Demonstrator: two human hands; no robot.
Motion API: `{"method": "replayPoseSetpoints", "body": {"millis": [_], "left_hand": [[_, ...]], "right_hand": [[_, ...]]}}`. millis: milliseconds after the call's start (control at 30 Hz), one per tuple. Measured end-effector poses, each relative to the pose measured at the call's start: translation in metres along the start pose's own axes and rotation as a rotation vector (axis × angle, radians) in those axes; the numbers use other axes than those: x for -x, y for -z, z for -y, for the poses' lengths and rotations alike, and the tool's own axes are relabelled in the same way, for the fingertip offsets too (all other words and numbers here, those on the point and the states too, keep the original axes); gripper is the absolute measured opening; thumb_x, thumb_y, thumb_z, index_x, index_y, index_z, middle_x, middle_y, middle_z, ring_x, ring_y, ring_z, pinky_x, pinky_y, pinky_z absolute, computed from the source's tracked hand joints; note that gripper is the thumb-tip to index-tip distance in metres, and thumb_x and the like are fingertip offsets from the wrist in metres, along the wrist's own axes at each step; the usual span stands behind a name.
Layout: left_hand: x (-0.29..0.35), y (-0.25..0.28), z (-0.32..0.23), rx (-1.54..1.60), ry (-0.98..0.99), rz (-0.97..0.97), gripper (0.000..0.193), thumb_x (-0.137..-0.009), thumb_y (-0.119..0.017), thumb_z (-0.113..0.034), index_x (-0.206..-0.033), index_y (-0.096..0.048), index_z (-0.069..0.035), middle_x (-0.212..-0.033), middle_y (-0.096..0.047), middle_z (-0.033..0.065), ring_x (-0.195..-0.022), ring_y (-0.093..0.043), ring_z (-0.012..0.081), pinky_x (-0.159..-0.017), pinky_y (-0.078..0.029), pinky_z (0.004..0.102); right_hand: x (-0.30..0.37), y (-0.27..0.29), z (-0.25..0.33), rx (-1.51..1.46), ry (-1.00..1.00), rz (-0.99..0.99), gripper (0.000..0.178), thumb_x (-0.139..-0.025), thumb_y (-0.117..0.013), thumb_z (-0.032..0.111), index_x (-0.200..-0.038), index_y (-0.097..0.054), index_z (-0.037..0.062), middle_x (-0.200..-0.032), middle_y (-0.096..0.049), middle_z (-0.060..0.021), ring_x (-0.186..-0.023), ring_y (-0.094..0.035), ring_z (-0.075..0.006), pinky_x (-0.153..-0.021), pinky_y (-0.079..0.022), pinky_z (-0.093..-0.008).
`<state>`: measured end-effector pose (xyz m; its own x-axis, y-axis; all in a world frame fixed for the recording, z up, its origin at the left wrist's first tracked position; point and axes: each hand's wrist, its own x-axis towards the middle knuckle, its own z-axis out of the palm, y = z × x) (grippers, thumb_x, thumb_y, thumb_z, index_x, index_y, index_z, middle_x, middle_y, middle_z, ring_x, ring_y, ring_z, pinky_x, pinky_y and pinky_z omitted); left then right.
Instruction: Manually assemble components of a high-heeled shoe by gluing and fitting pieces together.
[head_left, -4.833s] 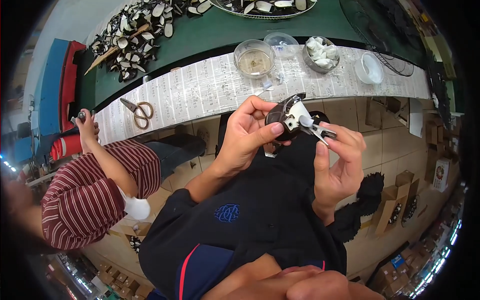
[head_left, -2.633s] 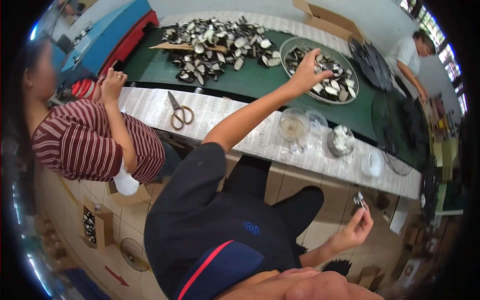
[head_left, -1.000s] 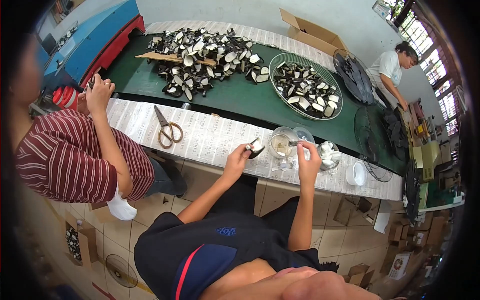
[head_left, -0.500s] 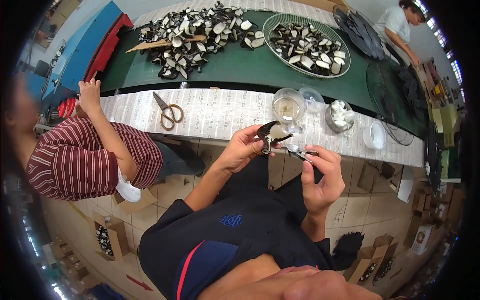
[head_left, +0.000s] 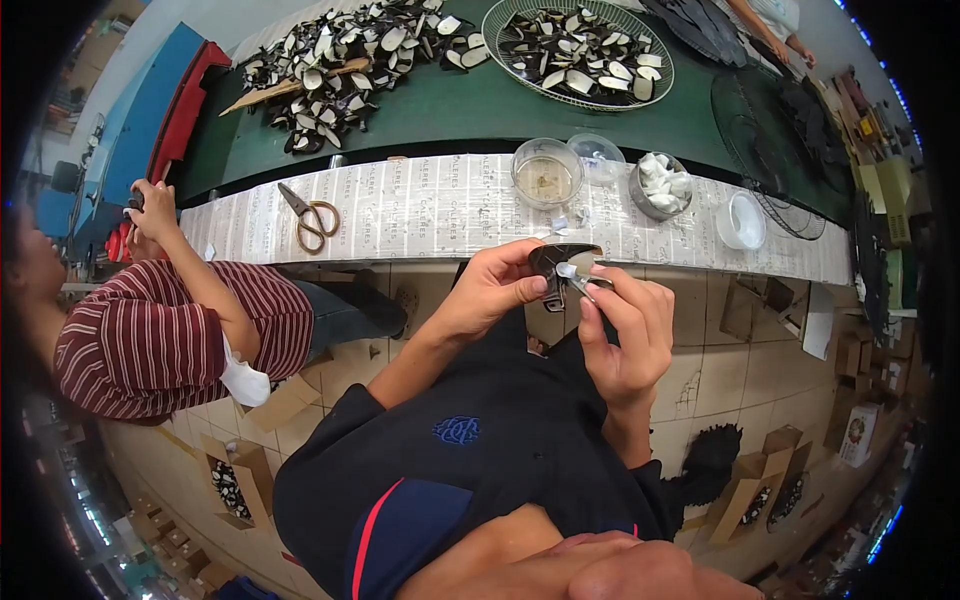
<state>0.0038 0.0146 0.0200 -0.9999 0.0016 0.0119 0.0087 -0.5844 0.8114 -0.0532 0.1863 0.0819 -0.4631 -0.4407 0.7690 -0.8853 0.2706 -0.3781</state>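
Note:
My left hand point(head_left: 497, 288) grips a glossy black shoe upper point(head_left: 552, 258) with a pale lining, between thumb and fingers. Right beside it, my right hand point(head_left: 632, 335) is closed on small metal tweezers point(head_left: 577, 281), partly hidden by the fingers. At their tip sits a white wad point(head_left: 566, 270), which appears to touch the upper's pale inside. Both hands are just in front of the table's near edge. Beyond them stands a see-through tub point(head_left: 546, 178) with a little liquid in it, and a round tin point(head_left: 661, 186) of white cotton wads.
Brass-handled scissors point(head_left: 312, 222) lie on the paper-covered table point(head_left: 420, 215). A white cup point(head_left: 740, 222) stands at right. On the green belt point(head_left: 420, 120) are a heap of uppers point(head_left: 330, 75) and a wire basket point(head_left: 672, 75). A co-worker in a striped shirt point(head_left: 150, 335) is at left.
My right hand has brought the tweezers and white wad left, up against the upper. The upper has turned in my left hand. The whole view has tilted slightly.

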Motion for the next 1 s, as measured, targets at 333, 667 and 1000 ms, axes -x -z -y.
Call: {"method": "replayPoseSetpoints", "body": {"millis": [333, 667, 1000], "left_hand": [[-0.002, -0.005, -0.001, 0.006, 0.030, -0.026, 0.037, -0.087, -0.068, -0.018, -0.116, -0.056, 0.002, -0.105, -0.060, 0.0048, -0.097, -0.057, 0.0129, -0.087, -0.046, 0.0284], [-0.002, -0.004, -0.005, -0.025, 0.038, -0.017, 0.026, -0.088, -0.065, -0.013, -0.108, -0.057, 0.000, -0.099, -0.059, 0.0023, -0.093, -0.055, 0.0102, -0.084, -0.044, 0.0262], [-0.004, -0.011, -0.006, -0.055, 0.021, 0.014, 0.020, -0.086, -0.066, -0.007, -0.102, -0.058, 0.000, -0.099, -0.059, 0.0014, -0.090, -0.054, 0.0075, -0.080, -0.043, 0.0228]], "right_hand": [[0.004, 0.010, 0.002, -0.313, -0.292, -0.017, 0.015, -0.077, -0.068, 0.000, -0.090, -0.063, 0.0002, -0.094, -0.067, -0.0142, -0.076, -0.060, -0.0245, -0.069, -0.045, -0.0320], [0.012, 0.024, -0.003, -0.963, -0.694, -0.145, 0.012, -0.084, -0.059, -0.005, -0.095, -0.054, -0.0046, -0.110, -0.059, -0.0228, -0.094, -0.060, -0.0192, -0.084, -0.050, -0.0293], [0.009, 0.020, -0.012, -0.486, -0.426, -0.088, 0.019, -0.074, -0.067, -0.007, -0.086, -0.057, 0.0031, -0.099, -0.068, -0.0150, -0.101, -0.059, -0.0282, -0.094, -0.040, -0.0369]]}}
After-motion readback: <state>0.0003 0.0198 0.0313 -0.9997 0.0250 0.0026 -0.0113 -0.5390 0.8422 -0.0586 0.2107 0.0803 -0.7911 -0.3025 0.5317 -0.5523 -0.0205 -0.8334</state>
